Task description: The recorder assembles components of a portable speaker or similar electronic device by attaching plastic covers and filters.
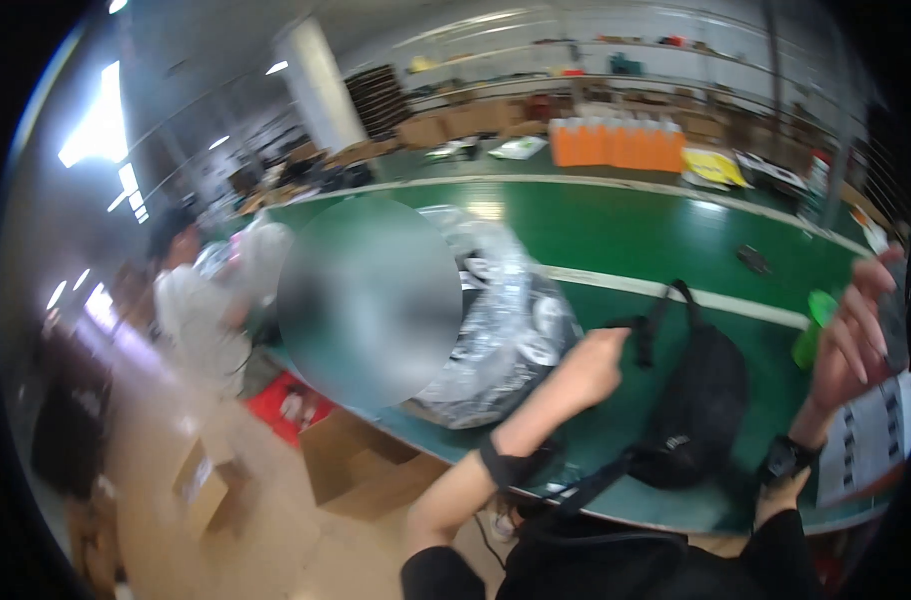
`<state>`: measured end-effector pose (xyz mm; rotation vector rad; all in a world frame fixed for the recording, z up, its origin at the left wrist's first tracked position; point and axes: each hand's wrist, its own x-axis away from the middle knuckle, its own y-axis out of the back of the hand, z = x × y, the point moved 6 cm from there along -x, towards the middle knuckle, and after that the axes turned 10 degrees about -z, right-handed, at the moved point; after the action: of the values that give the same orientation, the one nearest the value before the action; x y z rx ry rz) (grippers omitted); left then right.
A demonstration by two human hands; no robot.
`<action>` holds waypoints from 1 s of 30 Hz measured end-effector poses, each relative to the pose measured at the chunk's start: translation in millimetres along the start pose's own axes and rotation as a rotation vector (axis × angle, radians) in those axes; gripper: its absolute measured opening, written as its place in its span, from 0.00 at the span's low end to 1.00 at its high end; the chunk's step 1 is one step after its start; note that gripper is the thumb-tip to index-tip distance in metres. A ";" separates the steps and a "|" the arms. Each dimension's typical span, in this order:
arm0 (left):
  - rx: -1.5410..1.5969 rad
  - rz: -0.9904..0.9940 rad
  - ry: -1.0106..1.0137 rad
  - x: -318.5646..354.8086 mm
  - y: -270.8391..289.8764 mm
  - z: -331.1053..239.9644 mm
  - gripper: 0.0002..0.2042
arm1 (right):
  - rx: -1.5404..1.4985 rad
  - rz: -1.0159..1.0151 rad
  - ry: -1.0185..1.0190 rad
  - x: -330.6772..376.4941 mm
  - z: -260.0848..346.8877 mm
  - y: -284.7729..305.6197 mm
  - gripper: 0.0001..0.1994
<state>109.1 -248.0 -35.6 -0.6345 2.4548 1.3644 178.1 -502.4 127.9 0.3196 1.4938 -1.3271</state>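
Note:
My left hand is closed on a black strap, its fingers bent round the strap's end. The strap belongs to a black waist bag, which lies on the green table to the right of that hand. At the right rim my raised right hand has bent fingers against a grey flat thing. Its kind is unclear, being dim and partly cut off. Left of my left hand lies a large clear plastic bag with black and white packed things inside. A green object stands beside my right hand.
A white printed sheet lies near the right edge. Orange boxes and a yellow packet line the far side. Open cardboard boxes stand below the table's left. A person in white is further left; a blurred disc hides part.

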 end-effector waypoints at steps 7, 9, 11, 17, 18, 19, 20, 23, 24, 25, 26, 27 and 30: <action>-0.637 0.149 -0.353 22.7 -26.9 42.5 0.23 | 0.394 -0.167 0.034 48.4 33.3 -13.3 0.44; -0.981 0.174 -0.611 31.4 -27.1 39.0 0.26 | 0.460 -0.311 0.095 79.1 55.3 -15.4 0.42; -0.984 0.129 -0.665 33.4 -21.5 35.9 0.27 | 0.483 -0.292 0.163 107.1 71.1 -15.8 0.43; -0.775 0.158 -0.627 24.1 -3.0 31.5 0.28 | 0.509 -0.641 0.157 193.4 81.7 15.8 0.38; -0.796 0.158 -0.730 24.4 -2.3 28.3 0.28 | 0.528 -0.640 0.147 203.9 78.7 16.5 0.38; -0.869 0.089 -0.758 21.3 2.6 29.5 0.29 | 0.507 -0.590 0.128 212.4 74.2 14.8 0.38; -0.890 0.152 -0.766 19.2 0.4 35.5 0.24 | 0.498 -0.586 0.109 223.9 70.8 12.5 0.38; -1.127 0.312 -0.686 4.3 0.4 70.4 0.27 | 0.460 -0.543 0.113 258.7 68.7 -4.8 0.33; -1.211 0.338 -0.663 -2.9 1.9 82.0 0.27 | 0.519 -0.548 0.137 272.0 74.0 -15.6 0.31; -1.231 0.380 -0.733 -8.2 -0.8 89.8 0.27 | 0.553 -0.530 0.160 285.2 79.3 -28.4 0.31; -1.237 0.380 -0.679 -16.7 1.9 99.3 0.27 | 0.598 -0.527 0.196 300.9 84.6 -44.6 0.31; -1.250 0.377 -0.623 -24.9 5.5 108.0 0.28 | 0.665 -0.564 0.225 318.8 90.9 -61.1 0.30; -1.379 0.462 -0.362 -47.3 7.8 130.6 0.30 | 0.840 -0.542 0.370 365.7 105.8 -118.6 0.32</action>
<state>148.6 -121.5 -78.1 0.0404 1.0965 2.9450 -4.1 -786.4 -84.5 0.7582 1.2777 -2.4227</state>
